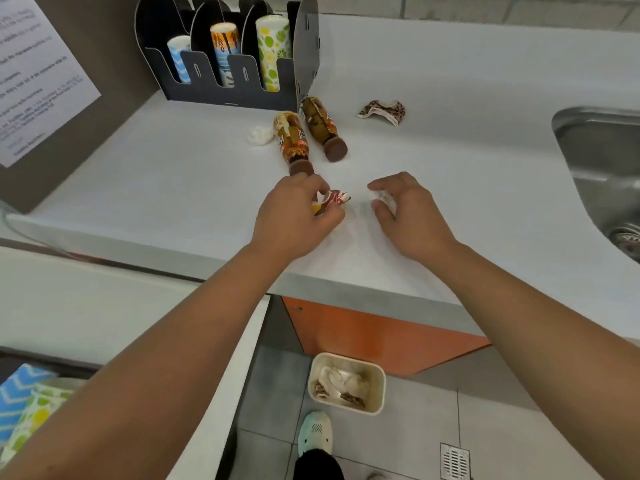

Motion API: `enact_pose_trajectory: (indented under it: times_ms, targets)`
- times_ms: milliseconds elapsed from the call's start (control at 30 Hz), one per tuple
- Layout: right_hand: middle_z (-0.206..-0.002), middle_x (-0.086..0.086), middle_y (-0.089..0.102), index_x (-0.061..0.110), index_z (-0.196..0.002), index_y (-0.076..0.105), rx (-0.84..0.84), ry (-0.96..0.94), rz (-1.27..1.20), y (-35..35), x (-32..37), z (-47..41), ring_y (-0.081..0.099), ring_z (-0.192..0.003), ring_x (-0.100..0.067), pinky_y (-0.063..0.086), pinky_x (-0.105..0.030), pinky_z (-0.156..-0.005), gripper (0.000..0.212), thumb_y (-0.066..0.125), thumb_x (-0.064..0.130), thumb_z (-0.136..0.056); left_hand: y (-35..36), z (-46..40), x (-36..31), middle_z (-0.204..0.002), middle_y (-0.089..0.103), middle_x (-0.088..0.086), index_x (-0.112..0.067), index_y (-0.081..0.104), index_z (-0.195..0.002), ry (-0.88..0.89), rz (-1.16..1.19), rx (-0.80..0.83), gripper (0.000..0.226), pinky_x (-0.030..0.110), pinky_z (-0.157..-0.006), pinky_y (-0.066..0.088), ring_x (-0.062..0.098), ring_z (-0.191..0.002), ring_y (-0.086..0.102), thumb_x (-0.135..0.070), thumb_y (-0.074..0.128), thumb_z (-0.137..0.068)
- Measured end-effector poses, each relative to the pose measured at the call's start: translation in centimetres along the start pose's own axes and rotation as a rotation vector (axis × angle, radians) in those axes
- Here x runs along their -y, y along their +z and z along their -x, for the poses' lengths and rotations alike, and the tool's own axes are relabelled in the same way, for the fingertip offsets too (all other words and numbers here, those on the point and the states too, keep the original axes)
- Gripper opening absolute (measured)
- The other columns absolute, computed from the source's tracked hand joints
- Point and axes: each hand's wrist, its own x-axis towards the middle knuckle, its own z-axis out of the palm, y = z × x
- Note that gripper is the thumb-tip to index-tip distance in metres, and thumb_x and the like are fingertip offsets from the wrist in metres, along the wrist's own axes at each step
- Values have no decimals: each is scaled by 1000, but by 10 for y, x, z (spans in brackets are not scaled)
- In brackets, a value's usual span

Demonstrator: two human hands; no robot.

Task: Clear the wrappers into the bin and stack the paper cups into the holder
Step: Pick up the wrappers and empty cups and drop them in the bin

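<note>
Pinching a red wrapper (333, 199) between its fingertips, the left hand (294, 216) rests on the counter (173, 174). The right hand (408, 216) curls around a white wrapper (383, 199) just beside it.

Path toward the cup holder (228, 85) is blocked by two lying bottles (313, 135); open counter (467, 133) is left right of them, bounded by the sink (599, 161).

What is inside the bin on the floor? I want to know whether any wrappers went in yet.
The bin holds crumpled white paper and brown patterned wrappers. Whatever lies beneath them is covered.
</note>
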Motion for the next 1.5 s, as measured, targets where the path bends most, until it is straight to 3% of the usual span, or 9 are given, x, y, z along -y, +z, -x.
enact_pose_trajectory:
  times_ms: [233, 333, 467, 633, 733, 1000, 1100, 1267, 1500]
  targets:
    - [-110, 2, 57, 13, -113, 65, -117, -47, -155, -18, -2, 85, 55, -102, -13, 38, -12, -80, 26, 58, 14, -88, 10, 68, -48, -80, 51, -9, -14, 68, -96, 33, 101, -172, 32, 23, -63, 35, 9, -79, 46, -38, 56, -79]
    - [-99, 7, 55, 10, -101, 66, -126, -111, -232, -11, -5, 125, 53, -92, -8, 38, -10, -77, 20, 58, 14, -83, 21, 105, -64, -76, 51, -9, -13, 66, -87, 35, 168, -252, 29, 28, -62, 41, 12, -74, 48, -36, 54, -75]
    - [-88, -4, 60, 4, -90, 66, -102, -206, -294, 10, -20, 167, 52, -81, -11, 39, -15, -71, 17, 58, 9, -76, 40, 146, -70, -69, 56, -2, -10, 65, -81, 37, 194, -297, 25, 37, -59, 45, 19, -66, 53, -32, 56, -71]
    - [-89, -1, 56, 3, -89, 63, -7, -164, -318, 57, -63, 217, 47, -80, -6, 35, -10, -71, 15, 58, 4, -75, 72, 186, -59, -71, 58, 1, -7, 64, -81, 29, 269, -305, 21, 40, -58, 45, 20, -65, 53, -25, 56, -72]
    - [-95, 3, 55, 8, -97, 64, 152, -49, -288, 104, -109, 254, 49, -86, -8, 37, -18, -72, 21, 54, 17, -81, 108, 212, -39, -70, 51, -7, -10, 62, -80, 27, 243, -204, 18, 36, -56, 41, 15, -63, 48, -26, 56, -75]
    - [-112, -2, 57, 11, -112, 65, 390, 242, -204, 265, -232, 301, 57, -105, -20, 41, -23, -83, 29, 64, 8, -84, 288, 279, 71, -73, 49, -11, -29, 55, -83, -260, 158, 143, 10, 30, -57, 42, 13, -70, 49, -37, 60, -85]
    - [-120, -4, 57, 12, -118, 63, 459, 285, -149, 333, -273, 301, 57, -108, -22, 44, -26, -87, 33, 63, 11, -86, 365, 297, 122, -80, 55, -10, -26, 68, -102, -332, 157, 261, 24, 30, -59, 46, 17, -75, 58, -43, 60, -86]
    - [-120, -7, 61, 13, -118, 62, 598, 307, -25, 429, -337, 298, 60, -107, -27, 47, -30, -90, 33, 64, 16, -85, 468, 317, 184, -98, 67, -3, -21, 66, -121, -295, 78, 440, 36, 24, -65, 41, 19, -86, 64, -39, 60, -90]
    - [-126, -9, 59, 13, -121, 58, 679, 311, 138, 503, -389, 299, 61, -105, -27, 50, -35, -89, 34, 64, 18, -88, 556, 323, 236, -91, 70, 3, -17, 65, -115, -372, -118, 764, 30, 33, -67, 54, 21, -77, 65, -35, 60, -91]
